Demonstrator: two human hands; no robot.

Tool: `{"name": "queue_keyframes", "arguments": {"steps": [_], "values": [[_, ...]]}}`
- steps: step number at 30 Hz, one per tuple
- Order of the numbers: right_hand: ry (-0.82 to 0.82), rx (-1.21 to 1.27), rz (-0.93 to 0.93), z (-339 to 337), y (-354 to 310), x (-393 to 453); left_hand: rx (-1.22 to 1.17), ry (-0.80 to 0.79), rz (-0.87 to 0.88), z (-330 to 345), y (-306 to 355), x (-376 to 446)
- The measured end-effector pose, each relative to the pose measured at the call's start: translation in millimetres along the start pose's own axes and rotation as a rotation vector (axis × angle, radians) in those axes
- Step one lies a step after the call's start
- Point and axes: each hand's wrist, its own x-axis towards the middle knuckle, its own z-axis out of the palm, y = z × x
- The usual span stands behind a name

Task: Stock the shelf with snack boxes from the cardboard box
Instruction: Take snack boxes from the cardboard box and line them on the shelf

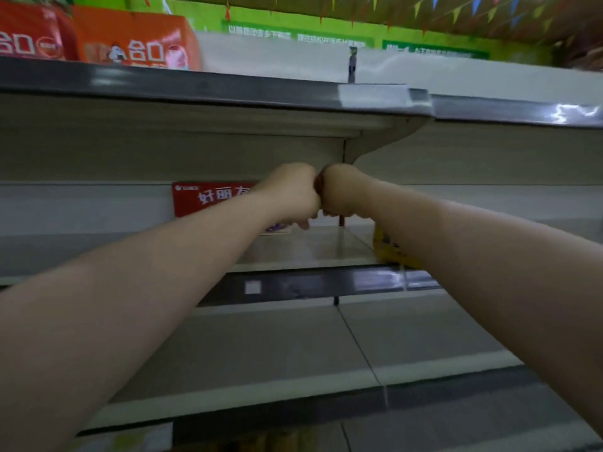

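Nearest, a bare lower shelf (pixel 293 350) runs across the bottom. Above it, two bare forearms reach to the back of the middle shelf (pixel 306 252). The left hand (pixel 290 194) and right hand (pixel 339 190) meet, knuckles touching, curled on a red snack box (pixel 208 199) standing at the rear; fingers are hidden. A yellow box (pixel 388 246) lies right. Farthest, orange packages (pixel 137 40) sit on top.
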Motion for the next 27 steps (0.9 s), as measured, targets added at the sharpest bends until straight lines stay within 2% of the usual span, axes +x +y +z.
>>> {"name": "queue_keyframes", "arguments": {"steps": [3,5,7,11,15,23,27], "values": [[0.041,-0.034,-0.059,-14,23,-34,-0.291,0.022,-0.125,7,33,-13],[0.060,0.222,-0.108,-15,47,-59,-0.551,0.019,-0.257,18,46,-21],[0.061,0.472,-0.134,-12,62,-88,-0.659,-0.036,-0.409,29,51,-27],[-0.173,0.540,-0.050,-3,91,-128,-0.727,-0.270,-0.646,63,69,-35],[-0.290,0.537,0.038,1,123,-142,-0.943,-0.324,-0.703,91,96,-32],[-0.304,0.626,0.247,28,170,-149,-1.354,-0.214,-0.699,124,118,-17],[-0.274,0.785,0.370,46,196,-152,-1.499,-0.138,-0.648,127,119,-28]]}}
